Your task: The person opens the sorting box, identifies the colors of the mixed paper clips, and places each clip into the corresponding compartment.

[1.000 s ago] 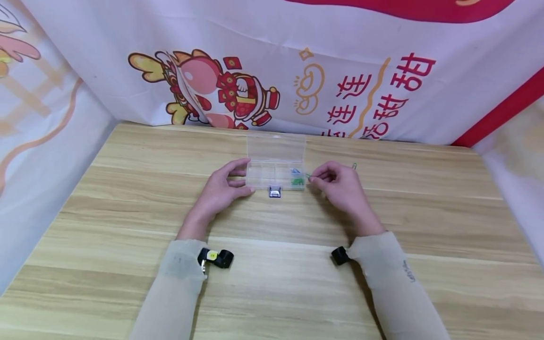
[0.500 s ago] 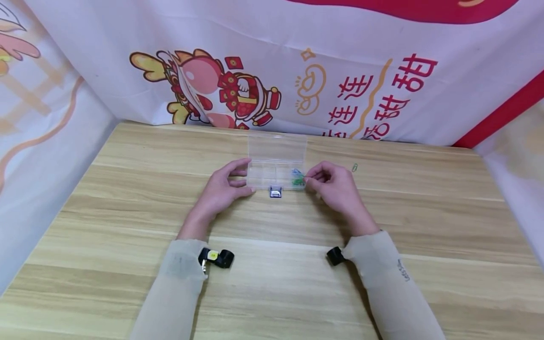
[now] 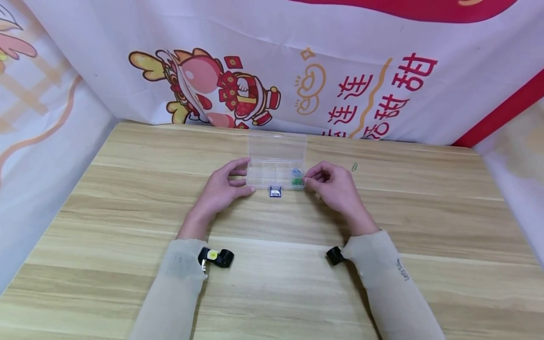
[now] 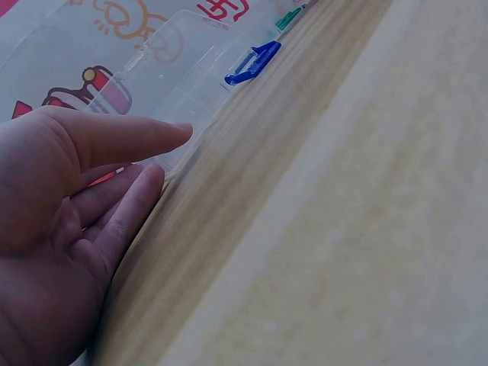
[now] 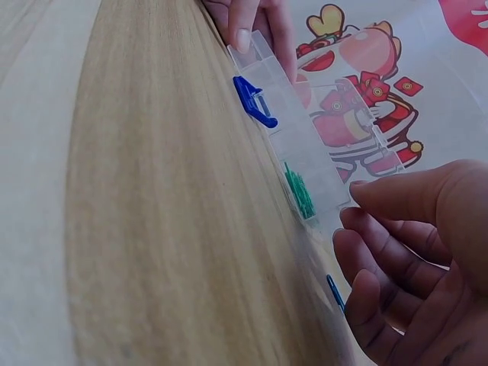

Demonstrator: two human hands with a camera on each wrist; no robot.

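A clear plastic compartment box [image 3: 263,174] stands on the table with its lid [image 3: 276,146] raised at the back. My left hand [image 3: 221,189] holds the box's left end, thumb at the front corner and fingers at the side. Green paper clips [image 3: 297,181] lie in the front right compartment, and blue paper clips [image 3: 296,171] in the one behind. At the box's right end is my right hand [image 3: 333,184], its fingers bent. In the right wrist view, thumb and index fingertip stand slightly apart, with nothing visible between them. A blue latch [image 3: 275,191] hangs at the box's front.
A loose paper clip [image 3: 354,167] lies on the wooden table [image 3: 272,283], right of the box and beyond my right hand. Behind the table hangs a printed white cloth [image 3: 170,28], close to the raised lid. Another cloth stands at the left side.
My right hand has moved left to the box with a green paper clip, which has left its fingertips over the green-clip compartment. The left hand has stayed in place.
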